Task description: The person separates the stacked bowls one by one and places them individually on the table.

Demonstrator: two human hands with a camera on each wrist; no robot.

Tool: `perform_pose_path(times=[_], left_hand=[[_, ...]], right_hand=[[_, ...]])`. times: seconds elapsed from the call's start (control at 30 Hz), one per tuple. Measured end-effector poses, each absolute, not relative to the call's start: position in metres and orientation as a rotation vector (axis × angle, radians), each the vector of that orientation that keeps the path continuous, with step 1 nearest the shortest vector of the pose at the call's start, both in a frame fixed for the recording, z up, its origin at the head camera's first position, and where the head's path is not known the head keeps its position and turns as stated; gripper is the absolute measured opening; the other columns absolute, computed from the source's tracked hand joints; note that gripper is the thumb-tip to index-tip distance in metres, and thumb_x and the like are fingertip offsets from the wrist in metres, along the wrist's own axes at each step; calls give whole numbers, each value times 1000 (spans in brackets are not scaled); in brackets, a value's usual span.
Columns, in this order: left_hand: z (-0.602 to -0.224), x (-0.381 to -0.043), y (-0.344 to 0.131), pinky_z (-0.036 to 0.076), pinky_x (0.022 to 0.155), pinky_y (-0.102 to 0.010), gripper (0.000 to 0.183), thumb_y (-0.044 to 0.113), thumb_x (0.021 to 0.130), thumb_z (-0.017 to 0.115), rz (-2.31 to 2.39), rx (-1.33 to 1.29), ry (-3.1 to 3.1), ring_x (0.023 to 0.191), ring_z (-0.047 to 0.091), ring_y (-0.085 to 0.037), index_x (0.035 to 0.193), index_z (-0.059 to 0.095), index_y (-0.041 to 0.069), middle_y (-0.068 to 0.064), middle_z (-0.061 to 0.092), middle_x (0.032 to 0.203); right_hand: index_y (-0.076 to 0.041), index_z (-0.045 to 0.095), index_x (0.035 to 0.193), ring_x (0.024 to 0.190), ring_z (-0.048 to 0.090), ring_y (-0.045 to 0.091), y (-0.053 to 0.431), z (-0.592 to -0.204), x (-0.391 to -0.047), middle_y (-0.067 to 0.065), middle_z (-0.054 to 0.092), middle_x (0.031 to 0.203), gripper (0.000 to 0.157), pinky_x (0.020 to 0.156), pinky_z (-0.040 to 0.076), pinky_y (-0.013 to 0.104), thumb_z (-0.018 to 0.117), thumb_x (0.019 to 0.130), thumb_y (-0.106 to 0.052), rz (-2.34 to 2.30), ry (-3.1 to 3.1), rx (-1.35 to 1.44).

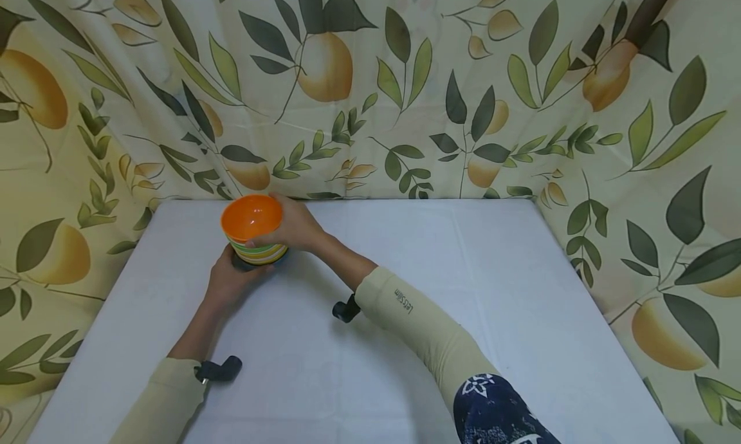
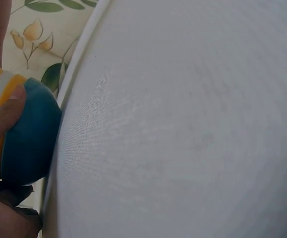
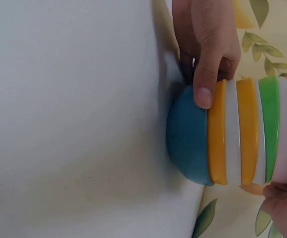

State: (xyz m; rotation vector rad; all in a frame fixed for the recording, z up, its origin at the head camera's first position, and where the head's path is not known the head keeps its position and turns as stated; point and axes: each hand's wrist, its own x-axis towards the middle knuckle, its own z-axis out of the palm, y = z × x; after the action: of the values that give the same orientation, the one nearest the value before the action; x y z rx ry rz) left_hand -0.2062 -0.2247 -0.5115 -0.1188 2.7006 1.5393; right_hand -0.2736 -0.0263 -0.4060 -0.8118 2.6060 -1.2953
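A stack of nested bowls stands near the table's back left, an orange bowl (image 1: 251, 217) at the top with its inside showing. Below it, in the right wrist view, come a green bowl (image 3: 269, 129), several white and yellow ones and a blue bowl (image 3: 188, 139) at the bottom. My left hand (image 1: 230, 280) grips the stack low down, its thumb (image 2: 14, 101) across the rims of the blue and lowest yellow bowls. My right hand (image 1: 298, 225) holds the upper part from the right side. Whether the blue bowl touches the table cannot be told.
A white cloth covers the table (image 1: 370, 367). Right behind its back edge hangs a curtain (image 1: 370, 141) printed with fruit and leaves, which also runs down both sides. Each wrist carries a small black camera (image 1: 346, 309).
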Motion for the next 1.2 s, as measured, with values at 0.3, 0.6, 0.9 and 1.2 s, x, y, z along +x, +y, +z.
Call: perform_pose_path(times=[0.3,0.6,0.9,1.2], left_hand=[[-511,-206,-225,26,123,-65,112,49,85,88,1517,-129,2704,148,35,-45,164,24,2,-26,38,161],[-511,-206,-226,26,123,-66,112,49,85,88,1537,-134,2690,146,36,-45,164,24,3,-26,39,160],[-509,-207,-225,24,124,-66,114,49,86,87,1518,-125,2691,149,32,-46,165,20,2,-27,35,163],[-512,-210,-224,20,125,-66,119,55,84,86,1525,-157,2678,153,27,-44,168,16,8,-24,30,167]], right_hand=[[-8,52,146,110,65,11,-29,-409,-274,2,67,130,90,89,57,21,96,74,-40,-1355,2610,-878],[-9,54,142,108,65,9,-31,-410,-274,1,68,126,86,89,56,19,97,74,-40,-1403,2638,-898],[-9,53,144,113,64,10,-30,-411,-275,2,66,131,86,93,55,19,97,75,-33,-1458,2605,-948],[-9,53,144,114,64,11,-29,-409,-272,3,66,132,85,94,55,19,97,75,-32,-1510,2598,-967]])
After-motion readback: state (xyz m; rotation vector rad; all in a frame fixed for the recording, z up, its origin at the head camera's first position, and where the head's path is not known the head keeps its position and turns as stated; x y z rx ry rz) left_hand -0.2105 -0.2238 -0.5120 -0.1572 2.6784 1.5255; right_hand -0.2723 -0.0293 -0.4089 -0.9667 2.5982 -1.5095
